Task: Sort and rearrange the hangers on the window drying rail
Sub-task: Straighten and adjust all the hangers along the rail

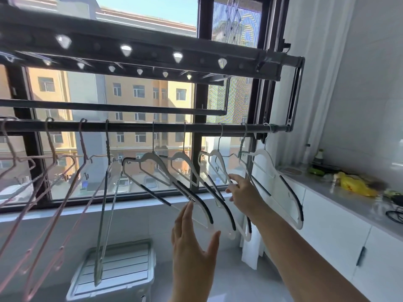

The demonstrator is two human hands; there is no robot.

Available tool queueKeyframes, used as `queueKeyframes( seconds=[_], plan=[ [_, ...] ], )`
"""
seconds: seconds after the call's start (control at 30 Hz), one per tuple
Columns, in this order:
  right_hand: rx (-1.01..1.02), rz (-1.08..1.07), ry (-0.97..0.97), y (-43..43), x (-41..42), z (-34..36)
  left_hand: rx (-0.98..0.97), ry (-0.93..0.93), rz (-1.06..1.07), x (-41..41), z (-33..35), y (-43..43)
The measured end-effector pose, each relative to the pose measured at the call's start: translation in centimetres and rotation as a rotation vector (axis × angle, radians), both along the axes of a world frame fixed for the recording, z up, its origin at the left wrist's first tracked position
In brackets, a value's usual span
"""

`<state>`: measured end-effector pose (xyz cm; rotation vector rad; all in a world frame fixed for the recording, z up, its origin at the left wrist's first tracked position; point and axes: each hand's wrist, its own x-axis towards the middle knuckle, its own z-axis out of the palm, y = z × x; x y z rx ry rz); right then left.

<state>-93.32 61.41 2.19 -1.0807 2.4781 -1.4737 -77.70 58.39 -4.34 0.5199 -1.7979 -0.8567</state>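
A dark drying rail (135, 127) runs across the window. Three pink hangers (46, 188) hang on its left part, a grey hanger (104, 205) beside them. Several white hangers with black grip strips (157, 171) hang along the middle and right. My left hand (192, 243) is raised with fingers apart, its fingertips touching the lower arm of a white hanger. My right hand (244, 192) reaches among the white hangers, fingers pinched on the lower arm of a white hanger (218, 168) third from the right. The rightmost white hanger (283, 184) hangs near the rail's end.
An upper rack bar with clear clips (152, 55) spans overhead. A white counter (349, 199) at right carries a yellow bag (355, 186), bottles and a cable. A grey lidded storage box (117, 271) stands on the floor below the hangers. A white curtain (314, 83) hangs right of the window.
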Motion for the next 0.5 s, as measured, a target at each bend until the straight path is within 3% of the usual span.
queueKeyframes(
  seconds=[0.07,0.17,0.23,0.37,0.5],
  plan=[
    [0.092,-0.102,0.261,0.9,-0.1,0.1,0.002,0.003,-0.001,0.1,-0.1,0.1],
    [0.029,-0.31,0.575,2.5,-1.1,1.1,-0.004,0.002,0.001,0.1,-0.1,0.2],
    [0.098,-0.348,0.525,3.1,-2.3,1.3,-0.006,-0.003,-0.006,0.1,-0.1,0.4],
    [0.194,-0.246,0.182,2.8,-3.7,-0.1,-0.008,-0.002,-0.006,0.1,-0.1,0.7],
    [0.088,-0.254,0.147,2.6,-4.4,-1.5,-0.007,0.004,0.0,0.1,-0.2,0.6]
  ],
)
